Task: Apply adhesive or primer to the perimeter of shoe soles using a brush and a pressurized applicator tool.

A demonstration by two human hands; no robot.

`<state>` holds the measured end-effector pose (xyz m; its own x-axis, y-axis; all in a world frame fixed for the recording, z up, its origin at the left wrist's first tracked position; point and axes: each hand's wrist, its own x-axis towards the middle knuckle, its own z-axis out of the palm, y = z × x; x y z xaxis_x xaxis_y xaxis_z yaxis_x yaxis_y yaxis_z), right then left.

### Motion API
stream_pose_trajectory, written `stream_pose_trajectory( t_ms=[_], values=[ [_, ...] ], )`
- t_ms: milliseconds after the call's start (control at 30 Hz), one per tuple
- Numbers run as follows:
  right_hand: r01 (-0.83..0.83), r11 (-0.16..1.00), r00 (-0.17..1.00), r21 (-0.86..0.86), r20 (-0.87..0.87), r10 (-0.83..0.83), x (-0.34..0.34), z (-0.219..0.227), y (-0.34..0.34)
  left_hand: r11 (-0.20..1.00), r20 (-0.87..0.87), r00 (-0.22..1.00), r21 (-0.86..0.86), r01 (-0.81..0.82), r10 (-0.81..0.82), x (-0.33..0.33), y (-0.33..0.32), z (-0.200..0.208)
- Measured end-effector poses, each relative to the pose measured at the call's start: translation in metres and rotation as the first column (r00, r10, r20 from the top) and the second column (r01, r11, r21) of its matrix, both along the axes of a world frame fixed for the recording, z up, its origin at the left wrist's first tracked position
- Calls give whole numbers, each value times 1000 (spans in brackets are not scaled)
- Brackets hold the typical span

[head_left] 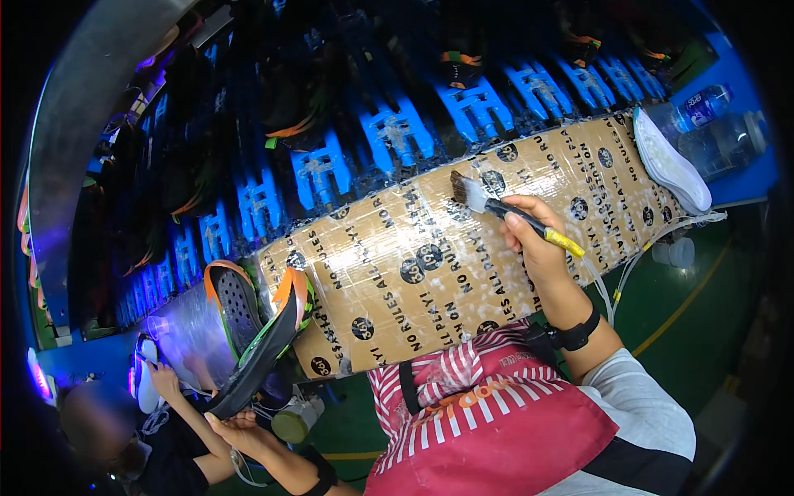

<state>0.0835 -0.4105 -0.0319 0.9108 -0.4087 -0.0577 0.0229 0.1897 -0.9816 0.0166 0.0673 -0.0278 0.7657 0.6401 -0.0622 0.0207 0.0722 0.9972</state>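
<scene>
Pinched in my right hand (529, 231) is a flat brush (488, 201) with a black and yellow handle and dark bristles. A clear tube runs from the handle's end. The bristles hover over or touch the printed brown cardboard (380, 289); I cannot tell which. At lower left, my left hand (236, 422) grips the near end of a black shoe (265, 360) with orange and green trim, tilted up beside the cardboard. Against it stands a dark piece (237, 310) with rows of holes and an orange edge; whether it belongs to the same shoe is unclear.
Blue clamps (397, 136) line the far side, dark shoes with orange trim above them. A white sole (670, 161) lies at the right end near clear bottles (719, 145). A co-worker's hand (165, 382) touches a white sole (147, 388) at left. Tubes (616, 289) hang at right.
</scene>
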Motion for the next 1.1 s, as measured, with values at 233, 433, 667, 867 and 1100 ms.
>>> stream_pose_trajectory(
  t_ms=[233, 433, 667, 867, 1100],
  values=[
    [-8, 1000, 1000, -28, 2, 8, 0, -1, 0, 998, 3, 1000, -57, 4, -4, 8, -11, 5],
    [-9, 999, 1000, -51, -10, 9, 1, 2, 0, 998, 117, 992, -32, 47, -43, 14, -20, 8],
    [-23, 998, 1000, -62, 6, 23, 2, 1, 0, 983, 340, 924, 11, 185, -178, 22, -63, 29],
    [-33, 998, 999, -53, 13, 33, 2, 3, 1, 931, 272, 892, 158, 328, -361, 26, -60, 49],
    [-49, 997, 998, -58, 33, 51, 1, 1, 1, 946, 473, 822, 228, 232, -316, 34, -53, 102]
  ],
)
